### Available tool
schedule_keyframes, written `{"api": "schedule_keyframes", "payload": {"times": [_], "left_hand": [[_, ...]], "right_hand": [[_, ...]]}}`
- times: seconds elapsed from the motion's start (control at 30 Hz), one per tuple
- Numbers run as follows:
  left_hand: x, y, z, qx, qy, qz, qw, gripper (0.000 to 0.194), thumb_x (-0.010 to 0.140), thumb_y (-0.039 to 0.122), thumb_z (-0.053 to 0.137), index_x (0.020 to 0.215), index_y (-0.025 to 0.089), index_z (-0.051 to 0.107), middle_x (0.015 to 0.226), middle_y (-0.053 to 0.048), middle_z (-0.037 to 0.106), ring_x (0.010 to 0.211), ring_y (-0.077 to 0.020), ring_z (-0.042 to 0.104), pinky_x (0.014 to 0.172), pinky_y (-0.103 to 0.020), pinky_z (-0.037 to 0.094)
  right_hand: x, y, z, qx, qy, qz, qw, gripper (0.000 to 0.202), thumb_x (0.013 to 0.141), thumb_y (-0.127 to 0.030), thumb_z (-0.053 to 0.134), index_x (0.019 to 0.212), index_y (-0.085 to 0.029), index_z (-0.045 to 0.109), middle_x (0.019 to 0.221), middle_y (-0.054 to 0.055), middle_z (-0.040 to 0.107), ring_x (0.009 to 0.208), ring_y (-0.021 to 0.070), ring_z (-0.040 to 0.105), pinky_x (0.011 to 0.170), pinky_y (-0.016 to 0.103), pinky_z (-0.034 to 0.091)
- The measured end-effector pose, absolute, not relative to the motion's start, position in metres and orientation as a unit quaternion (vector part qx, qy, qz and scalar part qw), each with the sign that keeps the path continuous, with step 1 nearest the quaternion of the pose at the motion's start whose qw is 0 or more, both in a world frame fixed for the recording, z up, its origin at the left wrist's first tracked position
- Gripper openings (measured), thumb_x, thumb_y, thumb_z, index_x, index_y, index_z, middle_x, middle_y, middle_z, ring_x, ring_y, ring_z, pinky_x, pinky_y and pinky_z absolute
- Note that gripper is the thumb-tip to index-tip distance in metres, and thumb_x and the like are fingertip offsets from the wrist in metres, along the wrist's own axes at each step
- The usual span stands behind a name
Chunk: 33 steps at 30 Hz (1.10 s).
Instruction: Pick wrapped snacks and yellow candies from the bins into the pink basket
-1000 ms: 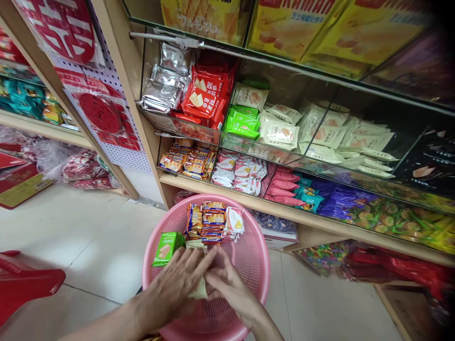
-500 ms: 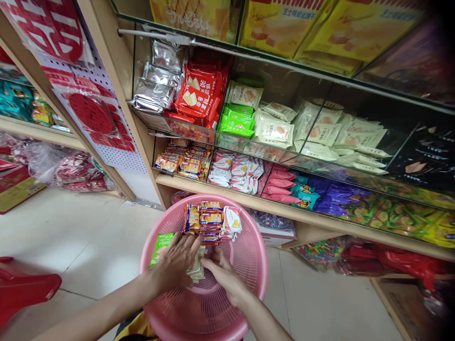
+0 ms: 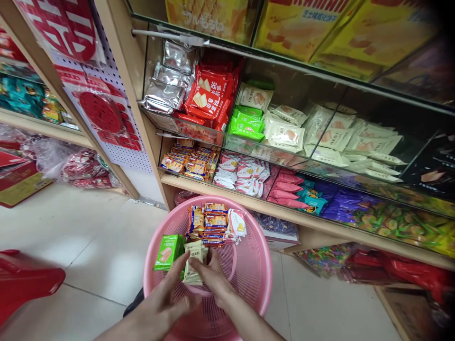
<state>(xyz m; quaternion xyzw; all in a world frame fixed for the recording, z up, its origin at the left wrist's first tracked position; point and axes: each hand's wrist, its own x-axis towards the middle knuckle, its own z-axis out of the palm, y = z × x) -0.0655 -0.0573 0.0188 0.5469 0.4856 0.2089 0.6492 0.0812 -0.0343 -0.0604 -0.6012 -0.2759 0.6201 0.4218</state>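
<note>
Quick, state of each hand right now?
Left hand: open, thumb spread away from the fingers.
Right hand: closed, holding small cream rectangular plastic packets.

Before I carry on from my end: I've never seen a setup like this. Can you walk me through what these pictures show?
There's no machine here, just a person's two bare hands. Every picture comes from one camera worn on the head, looking forward and down.

Below is a round pink basket. In it lie green packets on the left, orange packets at the far side and white packets to their right. Beyond stands a shelf stocked with more packets.

The left hand is open, a fingertip at the left edge of the pale packets. The right hand has its thumb over them; how firmly it holds them, I can't tell.
</note>
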Motion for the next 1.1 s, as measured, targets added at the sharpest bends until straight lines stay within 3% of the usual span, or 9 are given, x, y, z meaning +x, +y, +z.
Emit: {"api": "schedule_keyframes", "payload": {"times": [0.23,0.43,0.6,0.7,0.9,1.1], "left_hand": [[-0.057,-0.065,0.014,0.444,0.511,0.135,0.724,0.1,0.071,0.056,0.062,0.144,0.019,0.004,0.15,-0.003,0.008,0.137,-0.0224,0.004,0.112,-0.04,0.009],[-0.05,-0.059,-0.017,0.401,0.49,0.24,0.736,0.095,0.065,0.052,0.068,0.142,0.02,0.023,0.144,-0.007,0.033,0.135,-0.0307,0.017,0.11,-0.044,0.017],[-0.045,-0.055,-0.019,0.431,0.445,0.237,0.748,0.083,0.072,0.045,0.063,0.141,0.021,0.024,0.142,-0.005,0.037,0.131,-0.0255,0.029,0.109,-0.037,0.024],[-0.041,-0.054,-0.016,0.436,0.449,0.19,0.757,0.082,0.074,0.043,0.06,0.143,0.022,0.018,0.144,-0.004,0.033,0.131,-0.0217,0.03,0.109,-0.035,0.025],[-0.034,-0.056,-0.028,0.438,0.527,0.177,0.707,0.09,0.076,0.049,0.054,0.144,0.015,0.006,0.151,-0.008,0.013,0.138,-0.0213,0.009,0.112,-0.039,0.013],[-0.03,-0.052,-0.019,0.45,0.535,0.151,0.699,0.085,0.076,0.053,0.053,0.143,0.015,0.016,0.148,-0.01,0.021,0.137,-0.0243,0.014,0.111,-0.043,0.014]], "right_hand": [[0.086,-0.037,-0.049,-0.581,-0.246,0.657,0.412,0.052,0.06,-0.037,0.072,0.105,-0.021,0.053,0.1,0.005,0.065,0.093,0.0205,0.062,0.078,0.031,0.05],[0.081,-0.043,-0.05,-0.598,-0.204,0.678,0.375,0.057,0.061,-0.041,0.07,0.112,-0.027,0.049,0.108,0.005,0.062,0.09,0.0215,0.063,0.061,0.03,0.053],[0.085,-0.043,-0.053,-0.575,-0.199,0.693,0.386,0.054,0.068,-0.036,0.062,0.118,-0.028,0.044,0.098,0.003,0.065,0.08,0.0184,0.064,0.061,0.029,0.053],[0.09,-0.045,-0.057,-0.562,-0.186,0.71,0.382,0.052,0.071,-0.034,0.059,0.12,-0.028,0.043,0.098,0.003,0.064,0.083,0.0187,0.063,0.061,0.029,0.052],[0.091,-0.05,-0.061,-0.554,-0.204,0.693,0.413,0.052,0.07,-0.04,0.063,0.119,-0.027,0.05,0.116,0.004,0.059,0.099,0.0194,0.058,0.071,0.027,0.05],[0.093,-0.055,-0.06,-0.539,-0.183,0.708,0.419,0.049,0.073,-0.039,0.061,0.118,-0.024,0.052,0.113,0.004,0.061,0.097,0.0194,0.058,0.077,0.028,0.048]]}}
